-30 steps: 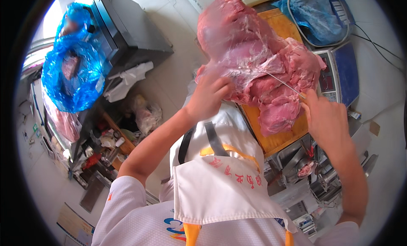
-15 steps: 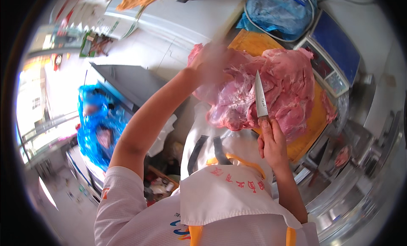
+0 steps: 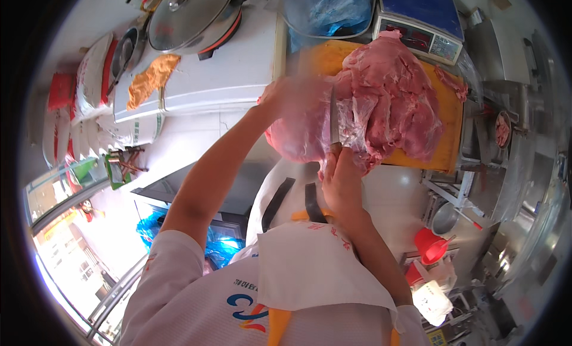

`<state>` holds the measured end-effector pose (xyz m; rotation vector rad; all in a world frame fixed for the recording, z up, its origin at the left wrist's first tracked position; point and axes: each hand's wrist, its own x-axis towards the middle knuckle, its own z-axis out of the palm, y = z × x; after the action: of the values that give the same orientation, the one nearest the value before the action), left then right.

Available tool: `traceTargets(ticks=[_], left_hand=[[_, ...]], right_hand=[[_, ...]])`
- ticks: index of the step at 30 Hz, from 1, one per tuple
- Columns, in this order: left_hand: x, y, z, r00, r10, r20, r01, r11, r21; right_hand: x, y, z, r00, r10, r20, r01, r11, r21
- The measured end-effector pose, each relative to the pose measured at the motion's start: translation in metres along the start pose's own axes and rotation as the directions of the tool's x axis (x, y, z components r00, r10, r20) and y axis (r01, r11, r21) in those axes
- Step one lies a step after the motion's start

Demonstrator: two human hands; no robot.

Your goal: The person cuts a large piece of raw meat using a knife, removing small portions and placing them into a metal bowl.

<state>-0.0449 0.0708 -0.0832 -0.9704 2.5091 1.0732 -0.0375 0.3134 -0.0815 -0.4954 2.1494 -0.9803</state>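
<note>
Raw meat (image 3: 396, 101) lies on an orange board (image 3: 451, 122), upper centre.
The right hand (image 3: 344, 180) grips a knife (image 3: 334, 120); the left hand (image 3: 293, 100) is too blurred to tell. A lidded pan (image 3: 190, 21) sits on the white counter (image 3: 208, 81), upper left.

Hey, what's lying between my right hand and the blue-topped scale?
In the head view, the big piece of raw meat, lying on the yellow board, fills the stretch between your right hand and the scale.
</note>
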Motion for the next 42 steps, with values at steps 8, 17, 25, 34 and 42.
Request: traceTargets(ticks=[8,17,25,34,42], left_hand=[[0.009,-0.006,0.0,0.998,-0.062,0.014,0.061,0.996,0.06],[0.018,-0.019,-0.006,0.968,0.225,0.11,-0.235,0.968,0.09],[0.037,-0.057,-0.009,0.969,0.186,0.164,-0.145,0.962,-0.232],[0.061,-0.077,-0.009,0.938,0.296,0.179,-0.238,0.928,-0.287],[0.059,-0.072,-0.018,0.921,0.265,0.286,-0.12,0.891,-0.439]], right_hand=[[0.008,-0.013,0.028,0.989,-0.077,-0.129,0.058,0.988,-0.144],[-0.016,-0.032,0.062,0.97,0.214,-0.112,-0.24,0.904,-0.354],[-0.04,-0.067,0.084,0.935,0.207,-0.29,-0.293,0.908,-0.298],[-0.008,-0.067,0.096,0.922,0.236,-0.308,-0.334,0.886,-0.322],[-0.023,-0.073,0.109,0.911,0.211,-0.355,-0.299,0.93,-0.214]])
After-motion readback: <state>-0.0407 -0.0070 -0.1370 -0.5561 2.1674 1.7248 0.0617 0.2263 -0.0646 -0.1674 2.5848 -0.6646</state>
